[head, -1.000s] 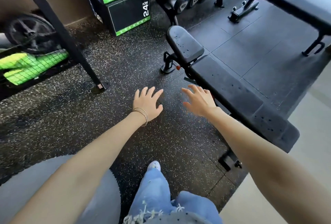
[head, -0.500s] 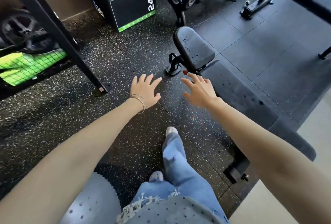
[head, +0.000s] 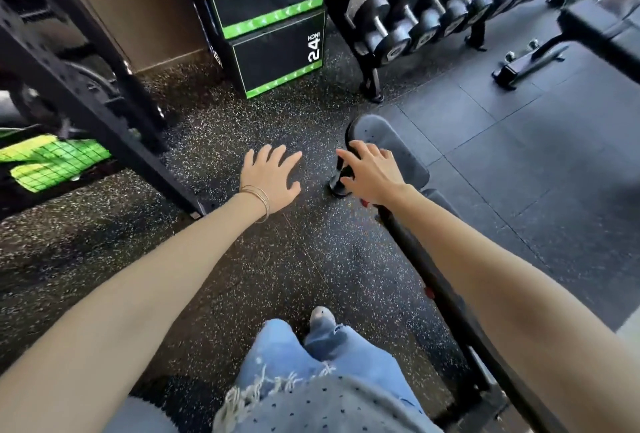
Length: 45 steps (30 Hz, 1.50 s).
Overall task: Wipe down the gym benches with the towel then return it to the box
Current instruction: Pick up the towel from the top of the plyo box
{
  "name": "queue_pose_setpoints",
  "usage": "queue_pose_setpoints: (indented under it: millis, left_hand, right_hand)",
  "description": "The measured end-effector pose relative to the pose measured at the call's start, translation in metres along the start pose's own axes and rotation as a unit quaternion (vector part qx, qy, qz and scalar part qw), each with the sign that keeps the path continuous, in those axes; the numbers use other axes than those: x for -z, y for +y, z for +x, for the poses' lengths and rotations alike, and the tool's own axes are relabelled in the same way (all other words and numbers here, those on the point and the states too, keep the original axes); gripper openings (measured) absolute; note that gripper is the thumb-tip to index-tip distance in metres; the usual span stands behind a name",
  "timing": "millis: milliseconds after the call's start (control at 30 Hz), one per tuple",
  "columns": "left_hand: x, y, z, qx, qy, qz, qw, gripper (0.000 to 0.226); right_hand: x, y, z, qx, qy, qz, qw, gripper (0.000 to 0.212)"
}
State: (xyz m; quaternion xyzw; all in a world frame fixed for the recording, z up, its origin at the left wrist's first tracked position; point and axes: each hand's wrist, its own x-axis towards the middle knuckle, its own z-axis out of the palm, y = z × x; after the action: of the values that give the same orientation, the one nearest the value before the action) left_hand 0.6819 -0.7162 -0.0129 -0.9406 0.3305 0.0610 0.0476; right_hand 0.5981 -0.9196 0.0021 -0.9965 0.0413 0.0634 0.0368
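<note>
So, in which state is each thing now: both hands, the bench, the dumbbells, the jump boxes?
Weight bench: standing on the floor; nothing lying on its visible part.
Left hand: open, fingers spread, empty, over the floor.
Right hand: open, empty, over the bench's end; touching or not, unclear.
Dumbbells: stored on their rack.
Plyo boxes: stacked, one on the other.

Left hand (head: 270, 178), right hand (head: 372, 172) outstretched, empty.

The left hand (head: 270, 179) and right hand (head: 374, 174) stretch forward, fingers spread, holding nothing, above the speckled floor (head: 259, 276). The right hand overlaps the end pad of the black gym bench (head: 410, 158).
</note>
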Motion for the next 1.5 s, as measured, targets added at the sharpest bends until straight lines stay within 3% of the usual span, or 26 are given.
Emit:
queue_pose_setpoints:
  millis: [333,967,1500]
  left_hand:
    - [0.018,-0.033,0.123,-0.008,0.001,-0.002,1.0,0.062]
    - [0.05,-0.183,0.354,-0.009,-0.004,0.004,1.0,0.061]
    - [0.088,-0.218,0.582,0.024,0.009,0.001,1.0,0.062]
  right_hand:
    - [0.015,0.044,0.109,-0.006,-0.01,-0.013,1.0,0.059]
    - [0.055,0.055,0.383,-0.013,-0.017,-0.006,1.0,0.06]
    - [0.085,0.167,0.609,0.019,-0.017,-0.035,0.999,0.06]
